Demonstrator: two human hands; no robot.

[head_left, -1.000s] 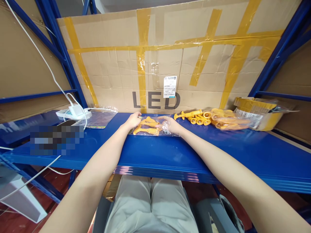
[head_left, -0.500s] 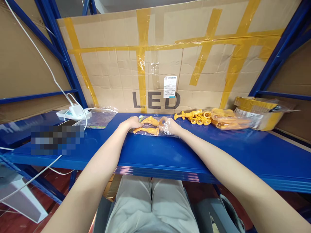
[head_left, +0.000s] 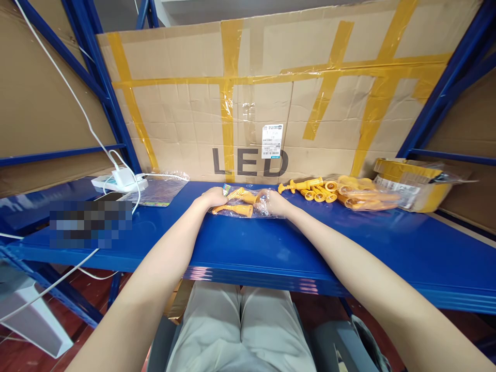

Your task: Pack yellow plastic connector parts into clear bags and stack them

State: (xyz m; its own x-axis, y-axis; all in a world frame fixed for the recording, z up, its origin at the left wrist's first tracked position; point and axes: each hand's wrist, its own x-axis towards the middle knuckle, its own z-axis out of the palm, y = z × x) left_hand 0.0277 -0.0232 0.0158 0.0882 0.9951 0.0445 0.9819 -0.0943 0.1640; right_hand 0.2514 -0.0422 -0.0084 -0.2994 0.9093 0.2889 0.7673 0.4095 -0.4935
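Note:
On the blue shelf, a clear plastic bag (head_left: 264, 208) lies between my two hands with orange-yellow plastic toys inside it. One toy (head_left: 233, 209) lies along the near side of the bag, and another toy (head_left: 241, 195) lies behind it. My left hand (head_left: 214, 198) is closed on the bag's left end, beside a small patch of coloured print. At the bag's right part, my right hand (head_left: 274, 203) has its fingers curled at its opening and against the end of the rear toy. The fingertips of that hand are partly hidden by the shiny film.
Right of my hands lies a pile of loose yellow toys (head_left: 318, 192), then bagged ones (head_left: 364, 194) and a taped carton (head_left: 413, 186). At left are a flat plastic bag (head_left: 160, 191), a white power strip (head_left: 124, 180) with cables and a blurred dark object (head_left: 91, 219). Cardboard (head_left: 186, 119) stands behind.
My hands remain at the bag. The rear toy sits slightly lower and further right, against my right fingers, and more coloured print shows by my left hand. The view has shifted slightly.

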